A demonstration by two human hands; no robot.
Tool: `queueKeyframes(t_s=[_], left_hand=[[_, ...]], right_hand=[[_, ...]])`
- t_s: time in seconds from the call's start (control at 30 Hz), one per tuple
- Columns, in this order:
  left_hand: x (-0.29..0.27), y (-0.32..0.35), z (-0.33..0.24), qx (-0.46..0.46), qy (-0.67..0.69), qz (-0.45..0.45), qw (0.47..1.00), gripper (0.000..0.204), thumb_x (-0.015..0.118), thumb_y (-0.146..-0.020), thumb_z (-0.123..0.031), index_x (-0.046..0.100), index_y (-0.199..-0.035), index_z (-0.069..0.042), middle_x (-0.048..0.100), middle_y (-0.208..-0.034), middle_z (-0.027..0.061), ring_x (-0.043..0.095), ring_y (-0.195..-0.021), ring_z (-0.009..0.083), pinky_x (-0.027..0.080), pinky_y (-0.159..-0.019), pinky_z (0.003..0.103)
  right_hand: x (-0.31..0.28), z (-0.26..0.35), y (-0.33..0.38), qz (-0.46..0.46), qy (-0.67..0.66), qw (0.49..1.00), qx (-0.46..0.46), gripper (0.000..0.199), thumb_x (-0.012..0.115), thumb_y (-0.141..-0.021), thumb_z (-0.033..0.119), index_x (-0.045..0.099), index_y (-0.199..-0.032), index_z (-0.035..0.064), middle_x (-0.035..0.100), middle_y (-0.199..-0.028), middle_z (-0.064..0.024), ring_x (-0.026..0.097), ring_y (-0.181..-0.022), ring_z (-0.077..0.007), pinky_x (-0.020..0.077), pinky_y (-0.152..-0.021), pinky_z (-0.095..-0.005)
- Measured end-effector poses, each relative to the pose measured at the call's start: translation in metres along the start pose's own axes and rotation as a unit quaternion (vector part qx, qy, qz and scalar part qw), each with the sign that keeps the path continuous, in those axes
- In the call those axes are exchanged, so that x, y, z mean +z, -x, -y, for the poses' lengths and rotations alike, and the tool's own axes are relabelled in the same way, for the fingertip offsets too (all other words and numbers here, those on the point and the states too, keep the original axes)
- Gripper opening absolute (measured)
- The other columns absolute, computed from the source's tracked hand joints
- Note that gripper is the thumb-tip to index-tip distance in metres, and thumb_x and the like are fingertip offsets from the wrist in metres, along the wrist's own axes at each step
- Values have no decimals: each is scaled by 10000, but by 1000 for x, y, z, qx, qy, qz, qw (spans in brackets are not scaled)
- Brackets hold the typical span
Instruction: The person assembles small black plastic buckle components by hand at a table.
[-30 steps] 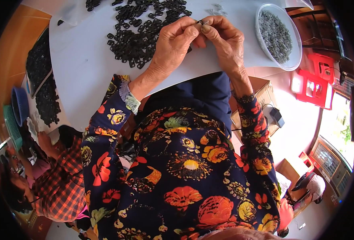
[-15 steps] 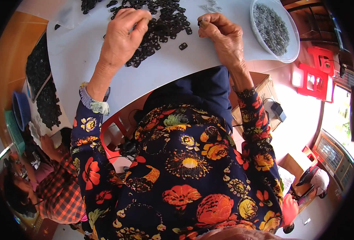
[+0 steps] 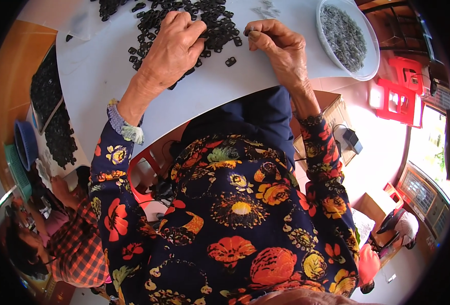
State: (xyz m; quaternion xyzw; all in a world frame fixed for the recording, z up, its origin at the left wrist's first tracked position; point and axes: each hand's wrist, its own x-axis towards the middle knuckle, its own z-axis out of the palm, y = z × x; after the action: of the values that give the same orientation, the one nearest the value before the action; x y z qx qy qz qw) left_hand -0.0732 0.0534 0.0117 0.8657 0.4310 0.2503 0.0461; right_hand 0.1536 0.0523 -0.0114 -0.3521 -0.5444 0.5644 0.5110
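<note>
My left hand (image 3: 175,48) is over the near side of a pile of small black plastic pieces with holes (image 3: 212,23). Its fingers are closed together, and whatever is in them is hidden behind the hand. To the right, my right hand (image 3: 282,44) is raised above the table with thumb and forefinger pinched. Between those fingertips is a tiny metal piece (image 3: 252,30), with something dark beside it; its exact kind is too small to tell. One loose black piece (image 3: 230,61) lies on the table between my hands.
A clear round bowl (image 3: 375,66) full of small silvery-grey pieces stands on the white table (image 3: 103,76) at right. Some silvery pieces (image 3: 266,10) lie at the far side. Another person in a checked shirt (image 3: 80,244) is at the lower left. Red stools (image 3: 397,101) stand at right.
My left hand has moved right and slightly nearer, and now covers more of the pile. The right hand has shifted slightly left, still pinching.
</note>
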Motion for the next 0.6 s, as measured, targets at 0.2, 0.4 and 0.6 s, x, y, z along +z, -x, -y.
queueKeyframes(t_s=[0.2,0.4,0.6], left_hand=[[-8,-3,-9,-200,347,-2,917,75,623,-839,-58,589,-881,-7,576,-792,22,561,-772,115,470,-732,264],[1,-13,-16,-242,573,-16,783,171,602,-884,-119,636,-991,11,620,-852,-13,570,-801,66,474,-795,218],[7,-20,-23,-251,595,-11,763,158,589,-886,-108,643,-985,2,624,-871,-8,567,-811,67,468,-811,229]], right_hand=[[-1,-1,2,16,-4,1000,7,135,631,-859,31,638,-977,-33,638,-850,-22,550,-717,-54,471,-693,-193],[10,-2,4,44,-107,993,-20,152,647,-850,25,614,-998,10,635,-928,6,594,-811,-57,492,-726,-197],[10,2,5,51,-84,995,-15,220,630,-854,15,577,-1067,24,623,-909,10,591,-831,-52,493,-764,-206]])
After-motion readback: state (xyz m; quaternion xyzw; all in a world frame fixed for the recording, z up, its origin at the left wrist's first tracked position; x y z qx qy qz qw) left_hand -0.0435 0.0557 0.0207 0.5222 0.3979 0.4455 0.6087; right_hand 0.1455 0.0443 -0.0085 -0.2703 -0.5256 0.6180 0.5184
